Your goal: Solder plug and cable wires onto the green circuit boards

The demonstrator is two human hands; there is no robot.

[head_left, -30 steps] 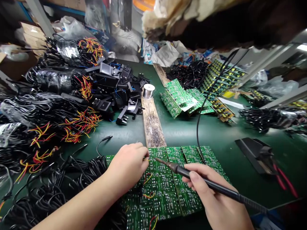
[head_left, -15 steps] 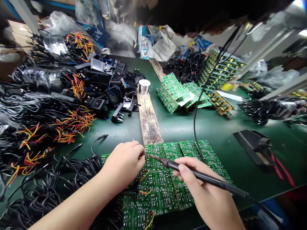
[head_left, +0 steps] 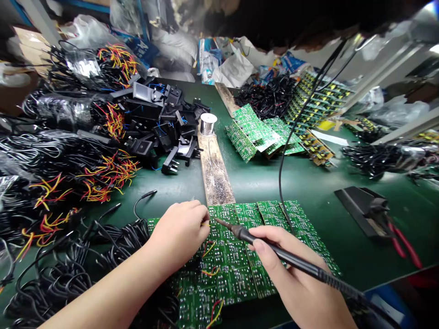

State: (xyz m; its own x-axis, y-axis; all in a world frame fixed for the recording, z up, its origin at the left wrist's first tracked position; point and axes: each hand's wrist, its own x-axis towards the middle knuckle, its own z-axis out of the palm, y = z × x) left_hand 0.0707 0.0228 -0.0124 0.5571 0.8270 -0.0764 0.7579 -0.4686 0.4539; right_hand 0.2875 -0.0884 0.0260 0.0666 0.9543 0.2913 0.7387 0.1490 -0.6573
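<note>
My right hand [head_left: 291,269] grips a black soldering iron [head_left: 274,249], its tip pointing left over the green circuit boards [head_left: 236,260]. Just left of that tip, my left hand [head_left: 183,230] is closed in a pinch at the boards' upper left. A short yellowish wire end [head_left: 205,224] shows at its fingertips; the rest of the wire is hidden by the hand. Below it, red and yellow wires [head_left: 211,272] stand up from the boards' left column. Black cables [head_left: 113,246] lie in a heap beside my left forearm.
A solder spool [head_left: 208,124] stands on a scorched wooden strip [head_left: 217,178] behind the boards. Black plug housings [head_left: 164,123] and cable bundles [head_left: 61,151] fill the left. More green boards [head_left: 254,128] lie behind; a black iron holder [head_left: 363,210] and red-handled tool [head_left: 401,242] sit right.
The soldering iron's tip has drawn slightly right and up, widening the gap from my left fingertips. My left hand keeps its pinch in nearly the same place. The view has shifted slightly.
</note>
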